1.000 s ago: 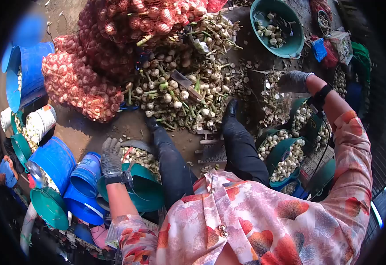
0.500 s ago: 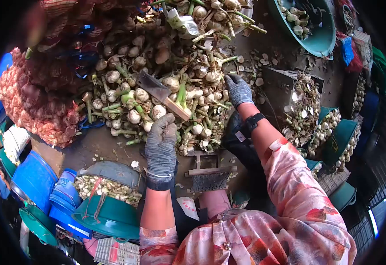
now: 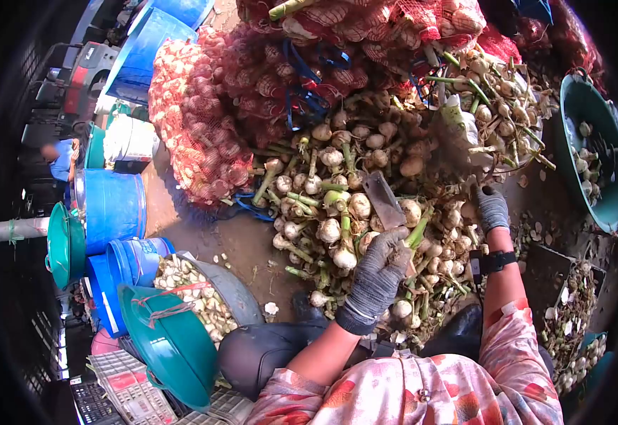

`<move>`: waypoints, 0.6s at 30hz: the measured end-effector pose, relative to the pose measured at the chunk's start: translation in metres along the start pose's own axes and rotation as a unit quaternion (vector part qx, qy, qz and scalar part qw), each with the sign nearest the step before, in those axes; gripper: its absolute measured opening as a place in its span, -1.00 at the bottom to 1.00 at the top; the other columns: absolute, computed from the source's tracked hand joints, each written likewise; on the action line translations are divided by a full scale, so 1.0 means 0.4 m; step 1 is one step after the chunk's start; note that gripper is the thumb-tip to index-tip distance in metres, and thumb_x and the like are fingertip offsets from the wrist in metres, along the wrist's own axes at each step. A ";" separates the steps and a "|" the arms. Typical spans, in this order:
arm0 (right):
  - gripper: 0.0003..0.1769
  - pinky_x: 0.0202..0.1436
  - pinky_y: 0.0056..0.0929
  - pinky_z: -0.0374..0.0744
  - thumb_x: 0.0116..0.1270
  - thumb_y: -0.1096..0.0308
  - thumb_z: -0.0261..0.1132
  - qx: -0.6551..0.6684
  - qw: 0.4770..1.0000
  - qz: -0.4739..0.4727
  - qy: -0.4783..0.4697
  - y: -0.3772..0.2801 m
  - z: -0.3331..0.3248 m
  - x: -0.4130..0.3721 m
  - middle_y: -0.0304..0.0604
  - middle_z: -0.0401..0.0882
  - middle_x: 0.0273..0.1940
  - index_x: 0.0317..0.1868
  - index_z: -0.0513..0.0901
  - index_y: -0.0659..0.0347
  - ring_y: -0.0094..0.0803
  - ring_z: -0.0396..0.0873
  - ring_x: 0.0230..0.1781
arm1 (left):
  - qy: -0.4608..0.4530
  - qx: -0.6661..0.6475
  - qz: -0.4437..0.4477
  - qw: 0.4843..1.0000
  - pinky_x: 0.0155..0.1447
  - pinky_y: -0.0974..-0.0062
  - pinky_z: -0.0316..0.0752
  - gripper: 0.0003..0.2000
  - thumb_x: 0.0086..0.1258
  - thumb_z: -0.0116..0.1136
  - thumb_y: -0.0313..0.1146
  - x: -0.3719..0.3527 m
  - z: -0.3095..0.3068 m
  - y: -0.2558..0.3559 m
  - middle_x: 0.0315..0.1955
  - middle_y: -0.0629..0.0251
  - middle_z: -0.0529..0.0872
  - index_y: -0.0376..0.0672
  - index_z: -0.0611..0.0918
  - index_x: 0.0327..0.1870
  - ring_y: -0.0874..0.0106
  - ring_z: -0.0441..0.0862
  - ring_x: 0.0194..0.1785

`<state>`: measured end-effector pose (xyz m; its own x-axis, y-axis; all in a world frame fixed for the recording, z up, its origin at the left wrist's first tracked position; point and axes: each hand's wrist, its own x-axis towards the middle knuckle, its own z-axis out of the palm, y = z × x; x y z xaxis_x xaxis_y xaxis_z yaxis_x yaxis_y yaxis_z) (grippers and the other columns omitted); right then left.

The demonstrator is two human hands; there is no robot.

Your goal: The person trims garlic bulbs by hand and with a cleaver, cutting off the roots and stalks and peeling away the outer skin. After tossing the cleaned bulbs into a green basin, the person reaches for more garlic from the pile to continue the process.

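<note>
My left hand [image 3: 378, 280], in a grey knitted glove, is closed over the heap of garlic bulbs [image 3: 329, 231], fingers curled and thumb on top. What its fingers hold, if anything, I cannot make out. Beside its fingertips lies a broad dark blade [image 3: 383, 200], slanting up and left; its wooden handle is mostly behind the hand. My right hand [image 3: 493, 210], gloved too, reaches to the heap's right side, fingers apart and partly in shadow. Just above it a pale sack [image 3: 458, 127] stands beside more garlic with long green stalks [image 3: 504, 117].
Red mesh sacks of garlic [image 3: 199, 117] are piled at the back left. A green basin [image 3: 592, 159] with some bulbs stands at right. On the left are blue tubs [image 3: 114, 205], a teal basin [image 3: 171, 347] and a grey basin [image 3: 235, 290] of cloves. Another person [image 3: 61, 159] shows far left.
The view has swung left, so the heap appears further right and more sacks show. My left hand now overlaps the blade's handle; my right hand has moved up along the heap's right side.
</note>
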<state>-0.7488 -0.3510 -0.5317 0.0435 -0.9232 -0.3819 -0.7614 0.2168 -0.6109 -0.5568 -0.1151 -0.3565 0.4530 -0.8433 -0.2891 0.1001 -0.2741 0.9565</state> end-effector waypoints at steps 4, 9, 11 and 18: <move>-0.68 -0.10 -0.51 0.57 0.41 0.23 0.26 0.280 0.916 -0.131 -0.255 -0.293 -0.147 -0.242 -0.25 0.67 -0.21 -0.05 0.65 0.35 -0.56 0.58 -0.21 | -0.022 -0.083 0.041 0.995 0.47 0.43 0.12 -0.39 0.45 0.16 -0.21 0.025 -0.030 -0.009 0.33 0.21 0.37 -0.29 0.27 0.43 0.41 0.27 0.39; -0.66 0.06 -0.43 0.53 0.42 0.21 0.28 0.244 0.874 -0.316 -0.277 -0.385 -0.085 -0.514 -0.19 0.61 -0.10 0.04 0.61 0.28 -0.44 0.55 -0.12 | -0.090 -0.384 -0.180 0.901 0.21 0.30 0.56 -0.45 0.43 0.15 -0.04 -0.055 -0.044 0.032 0.12 0.18 0.57 -0.18 0.40 0.31 0.30 0.59 0.13; -0.66 0.11 -0.34 0.52 0.45 0.21 0.20 0.292 0.886 -0.267 -0.243 -0.371 -0.095 -0.575 -0.05 0.60 0.00 0.06 0.61 0.29 -0.22 0.58 -0.03 | -0.054 -0.405 -0.205 0.889 0.07 0.16 0.66 -0.49 0.43 0.15 -0.05 -0.102 -0.078 -0.005 0.02 0.13 0.63 -0.19 0.43 0.26 0.22 0.65 0.03; -0.44 0.07 -0.12 0.56 0.35 -0.03 0.22 -0.193 0.941 -0.168 -0.221 -0.286 0.042 -0.579 0.21 0.65 -0.08 0.07 0.57 0.35 0.08 0.63 -0.03 | 0.015 -0.281 -0.227 0.932 -0.29 0.18 0.75 -0.67 0.43 0.15 -0.17 -0.146 -0.277 0.027 -0.21 0.11 0.69 -0.21 0.58 0.04 0.25 0.72 -0.19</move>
<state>-0.6609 -0.1568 -0.3850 0.5246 -0.6777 -0.5153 -0.8304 -0.2741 -0.4850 -0.4839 -0.0176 -0.3248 0.2752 -0.6837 -0.6759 0.7318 -0.3069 0.6085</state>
